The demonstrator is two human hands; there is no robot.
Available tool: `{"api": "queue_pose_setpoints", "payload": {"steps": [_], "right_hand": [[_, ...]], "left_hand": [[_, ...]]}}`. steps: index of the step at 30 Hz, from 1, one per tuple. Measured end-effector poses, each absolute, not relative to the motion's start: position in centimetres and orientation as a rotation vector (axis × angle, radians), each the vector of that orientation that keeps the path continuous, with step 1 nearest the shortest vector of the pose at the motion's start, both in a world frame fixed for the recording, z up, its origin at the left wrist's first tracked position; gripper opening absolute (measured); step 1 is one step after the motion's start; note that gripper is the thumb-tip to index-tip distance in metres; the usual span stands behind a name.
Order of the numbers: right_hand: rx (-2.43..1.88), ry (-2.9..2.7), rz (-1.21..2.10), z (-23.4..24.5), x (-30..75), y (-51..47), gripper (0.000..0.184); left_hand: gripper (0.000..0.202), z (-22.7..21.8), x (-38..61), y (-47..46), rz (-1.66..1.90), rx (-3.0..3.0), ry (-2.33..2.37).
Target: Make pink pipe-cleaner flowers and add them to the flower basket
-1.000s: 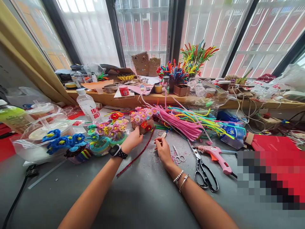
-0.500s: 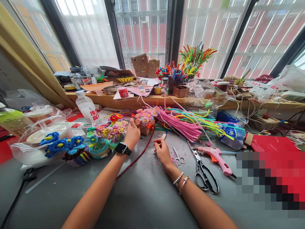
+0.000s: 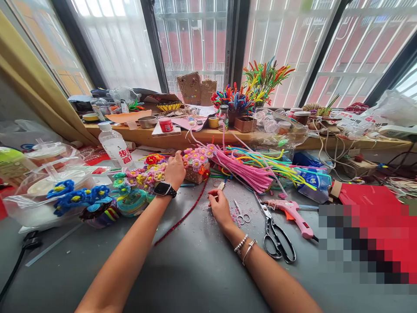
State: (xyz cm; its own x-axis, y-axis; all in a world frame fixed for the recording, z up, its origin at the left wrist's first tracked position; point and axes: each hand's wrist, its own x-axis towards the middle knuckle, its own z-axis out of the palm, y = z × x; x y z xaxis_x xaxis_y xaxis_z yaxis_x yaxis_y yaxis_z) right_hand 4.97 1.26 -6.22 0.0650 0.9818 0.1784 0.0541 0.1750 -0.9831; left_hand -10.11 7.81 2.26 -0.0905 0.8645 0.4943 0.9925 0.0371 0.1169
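My left hand (image 3: 175, 170), with a black smartwatch on its wrist, reaches forward and its fingers rest against a small woven basket of pink pipe-cleaner flowers (image 3: 196, 163). My right hand (image 3: 219, 204) lies on the grey table with fingers curled in a pinch around a small pale piece I cannot name. A long dark red pipe cleaner (image 3: 183, 215) runs across the table between both hands. More flower pots (image 3: 143, 182) stand left of the basket.
A heap of pink and coloured pipe cleaners (image 3: 257, 167), small scissors (image 3: 241, 213), big black scissors (image 3: 275, 237) and a pink glue gun (image 3: 291, 211) lie to the right. A water bottle (image 3: 114, 145), blue flowers (image 3: 74, 195) and plastic bags are at left. The cluttered wooden sill (image 3: 208, 134) runs behind.
My left hand has moved forward and up from the dark red pipe cleaner's end to the flower basket. My right hand has stayed about where it was.
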Motion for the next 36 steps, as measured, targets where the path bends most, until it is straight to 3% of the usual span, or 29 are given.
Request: {"api": "queue_pose_setpoints", "payload": {"steps": [11, 17, 25, 36], "right_hand": [[-1.136, -1.276, 0.987, -6.3, 4.9, 1.3, 0.013], [-1.142, -1.261, 1.000, -6.2, 4.9, 1.2, 0.014], [-1.139, -1.255, 0.997, -6.3, 5.0, 1.2, 0.014], [-1.125, -1.271, 1.004, -6.4, 5.0, 1.2, 0.013]], "left_hand": [[0.052, 3.2, -8.9, 7.5, -0.400, -1.897, -2.049], [0.055, 2.3, -8.8, 7.3, -0.463, -1.873, -1.984], [0.042, 0.8, -8.3, 4.9, -0.695, -1.844, -1.834], [0.047, 0.3, -6.3, 4.3, -0.358, -2.029, -1.911]]}}
